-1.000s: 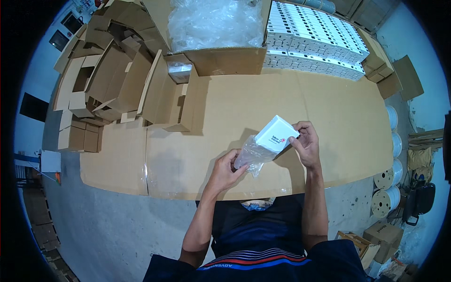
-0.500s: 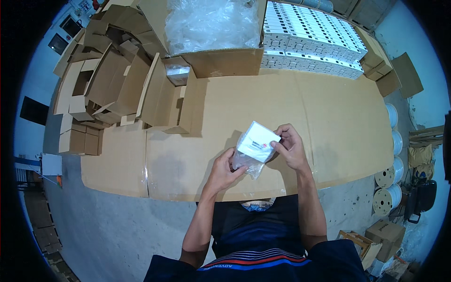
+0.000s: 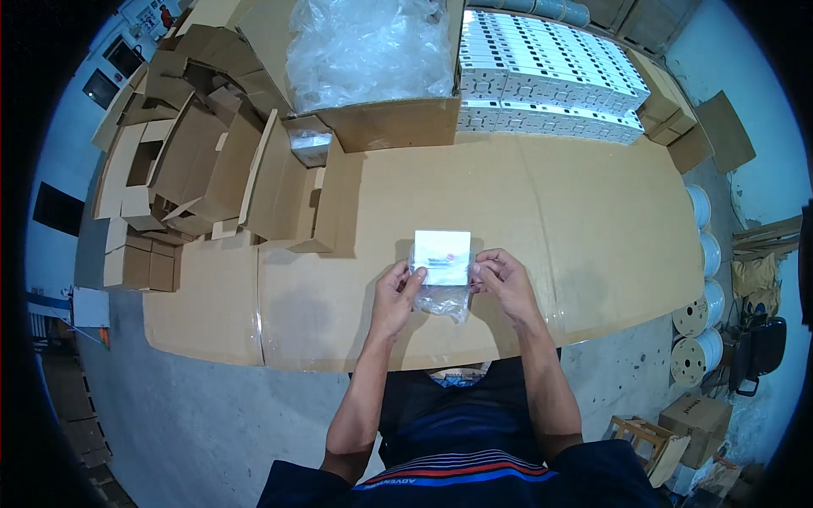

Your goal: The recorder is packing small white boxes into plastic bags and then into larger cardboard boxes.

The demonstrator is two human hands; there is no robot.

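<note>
A small white box (image 3: 442, 256), flat and square, sits half inside a crinkly clear plastic bag (image 3: 440, 296). It is held just above the near edge of the brown cardboard table top (image 3: 593, 229). The left hand (image 3: 396, 296) pinches the box's left side and the right hand (image 3: 501, 284) pinches its right side. A moment ago the box was tilted and up to the right; now it faces up, straight. Past the box, a big carton of shiny plastic (image 3: 373, 51) stands beside rows of white boxes (image 3: 550, 85). Folded brown cartons (image 3: 212, 161) pile up to the left.
</note>
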